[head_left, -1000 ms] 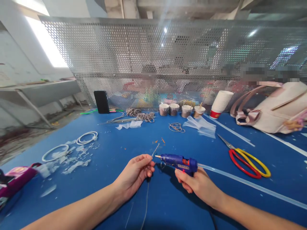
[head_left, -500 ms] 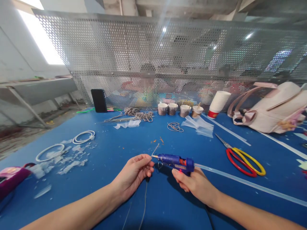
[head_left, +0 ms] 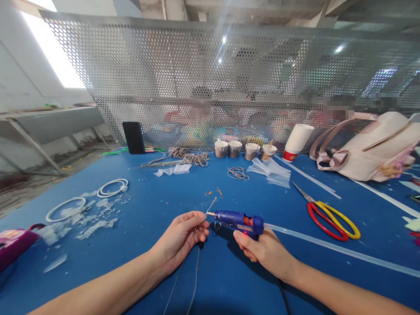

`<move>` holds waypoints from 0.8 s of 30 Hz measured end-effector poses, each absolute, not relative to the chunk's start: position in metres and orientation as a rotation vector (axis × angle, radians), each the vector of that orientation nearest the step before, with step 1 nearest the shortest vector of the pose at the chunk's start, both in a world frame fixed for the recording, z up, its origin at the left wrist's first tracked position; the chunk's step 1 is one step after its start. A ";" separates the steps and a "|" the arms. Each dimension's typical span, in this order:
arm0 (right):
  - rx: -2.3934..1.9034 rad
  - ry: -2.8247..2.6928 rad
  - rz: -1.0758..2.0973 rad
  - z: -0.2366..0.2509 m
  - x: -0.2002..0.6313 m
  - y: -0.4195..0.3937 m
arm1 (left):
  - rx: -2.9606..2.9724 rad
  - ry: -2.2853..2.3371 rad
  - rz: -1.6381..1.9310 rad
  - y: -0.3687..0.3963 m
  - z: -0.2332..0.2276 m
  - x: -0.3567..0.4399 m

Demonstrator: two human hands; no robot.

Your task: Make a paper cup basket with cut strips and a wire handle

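Observation:
My left hand (head_left: pixel 185 234) pinches a thin grey cord (head_left: pixel 196 280) between thumb and fingers. The cord's short end sticks up past the fingertips, and two strands trail down toward the table's near edge. In my right hand (head_left: pixel 265 251) is a blue glue gun (head_left: pixel 236 220), its grip wrapped by the fingers and a small red light lit on it. Its metal nozzle points left and meets the cord right at my left fingertips; whether they touch is too small to tell. A long clear glue stick (head_left: pixel 328 246) runs out of the gun's back to the right.
Red-and-yellow scissors (head_left: pixel 331 218) lie to the right, near a pale pink backpack (head_left: pixel 370 148). Paper cups (head_left: pixel 298 139), cord bundles (head_left: pixel 195 158) and a black phone (head_left: pixel 134 138) stand or lie along the perforated screen (head_left: pixel 147 65). White rings (head_left: pixel 67 209) and plastic scraps are on the left.
The whole view has shifted very slightly. Both hands, the cord and the glue gun keep the same places relative to one another.

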State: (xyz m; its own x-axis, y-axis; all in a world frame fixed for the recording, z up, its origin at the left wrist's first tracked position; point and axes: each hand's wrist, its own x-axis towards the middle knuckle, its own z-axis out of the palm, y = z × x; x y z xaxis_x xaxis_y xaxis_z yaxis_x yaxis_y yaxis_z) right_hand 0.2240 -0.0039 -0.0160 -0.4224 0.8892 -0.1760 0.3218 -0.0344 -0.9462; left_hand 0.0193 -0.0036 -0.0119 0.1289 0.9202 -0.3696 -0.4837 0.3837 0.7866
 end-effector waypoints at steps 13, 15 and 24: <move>-1.230 -1.707 1.508 -0.015 0.224 -0.004 | 0.558 0.964 1.093 -0.004 -0.011 0.019; -1.228 -1.707 1.491 -0.015 0.225 -0.004 | 0.560 0.964 1.091 -0.004 -0.011 0.019; -1.238 -1.712 1.472 -0.014 0.224 -0.004 | 0.570 0.969 1.091 -0.003 -0.012 0.019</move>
